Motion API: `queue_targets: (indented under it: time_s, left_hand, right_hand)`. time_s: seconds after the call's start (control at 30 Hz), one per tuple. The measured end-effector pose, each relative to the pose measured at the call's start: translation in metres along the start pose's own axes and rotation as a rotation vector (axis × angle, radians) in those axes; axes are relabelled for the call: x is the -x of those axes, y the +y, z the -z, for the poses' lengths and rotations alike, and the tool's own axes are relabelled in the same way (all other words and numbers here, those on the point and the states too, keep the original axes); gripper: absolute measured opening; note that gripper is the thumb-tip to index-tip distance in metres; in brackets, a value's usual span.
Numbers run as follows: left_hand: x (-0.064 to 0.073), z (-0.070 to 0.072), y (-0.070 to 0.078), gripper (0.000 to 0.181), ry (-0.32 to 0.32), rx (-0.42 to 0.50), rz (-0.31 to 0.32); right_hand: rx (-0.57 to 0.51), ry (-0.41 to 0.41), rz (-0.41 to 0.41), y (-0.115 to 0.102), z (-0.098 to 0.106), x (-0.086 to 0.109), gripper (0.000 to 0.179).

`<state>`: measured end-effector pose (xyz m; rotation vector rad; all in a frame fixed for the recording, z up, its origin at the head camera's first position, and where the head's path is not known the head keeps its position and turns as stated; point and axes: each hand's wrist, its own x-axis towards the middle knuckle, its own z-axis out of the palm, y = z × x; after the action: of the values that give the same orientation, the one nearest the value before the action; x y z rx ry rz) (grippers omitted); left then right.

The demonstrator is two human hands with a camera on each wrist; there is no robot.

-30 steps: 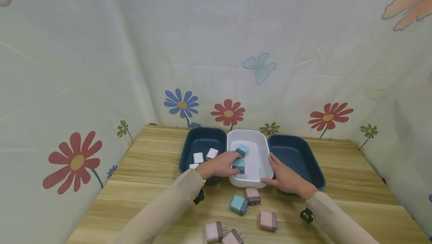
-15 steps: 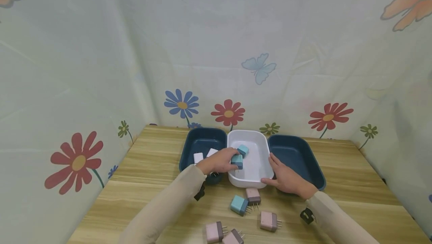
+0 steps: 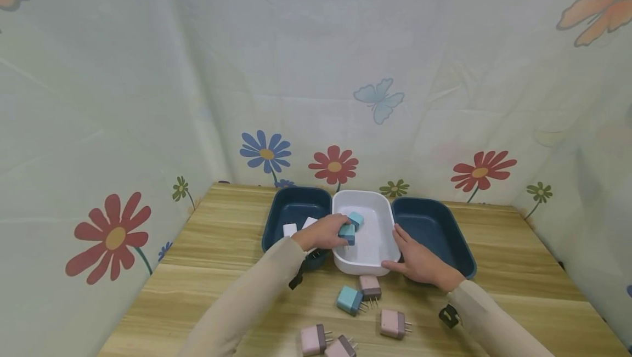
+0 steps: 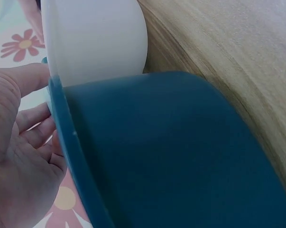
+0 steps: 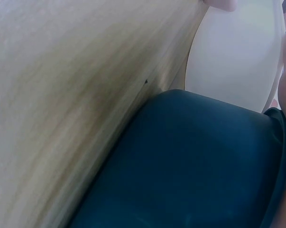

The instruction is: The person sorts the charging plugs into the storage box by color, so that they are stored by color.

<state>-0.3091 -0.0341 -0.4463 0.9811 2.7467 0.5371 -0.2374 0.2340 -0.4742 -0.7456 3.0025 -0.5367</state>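
In the head view my left hand pinches a teal wall charger between thumb and fingers, low over the left side of the white tray. A second teal charger lies in that tray just beyond the fingers. My right hand rests against the white tray's right rim, fingers straight and thumb at the front corner. In the left wrist view, the left hand reaches past the rim of the left blue tray, which hides most of the held charger.
White chargers sit in the left blue tray, partly behind the left hand. Another blue tray stands on the right. In front, a teal charger and several pink chargers lie on the wooden table. A flowered curtain closes the back.
My left hand has shifted slightly away from me and to the left, carrying the teal charger with it. The right hand has stayed at the white tray's rim.
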Motion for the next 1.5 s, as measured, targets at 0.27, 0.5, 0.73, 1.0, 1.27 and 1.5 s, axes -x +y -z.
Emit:
queue_targets:
  time_s: [0.27, 0.5, 0.73, 1.0, 1.27, 1.5]
  left_hand:
    - [-0.006, 0.001, 0.001, 0.050, -0.024, -0.015, 0.013]
    - [-0.009, 0.000, 0.000, 0.050, -0.028, -0.050, 0.012]
    - [-0.012, -0.002, -0.004, 0.046, -0.013, -0.042, 0.029]
    - [-0.012, -0.003, -0.008, 0.039, 0.037, -0.022, 0.025]
    - [0.001, 0.001, -0.005, 0.041, 0.042, 0.056, 0.026]
    - [0.021, 0.000, 0.002, 0.038, 0.039, 0.102, -0.062]
  right_hand:
    - [0.006, -0.004, 0.001, 0.001, 0.000, -0.001, 0.105]
    - [0.000, -0.003, 0.000, 0.001, 0.000, 0.000, 0.106]
    - [-0.002, 0.000, -0.002, 0.000, 0.000, -0.001, 0.106]
    - [0.001, -0.003, -0.008, 0.001, -0.001, -0.001, 0.103]
    - [0.005, -0.001, -0.011, 0.000, 0.000, -0.001, 0.102]
    - [0.009, -0.011, -0.015, 0.000, -0.001, 0.000, 0.103]
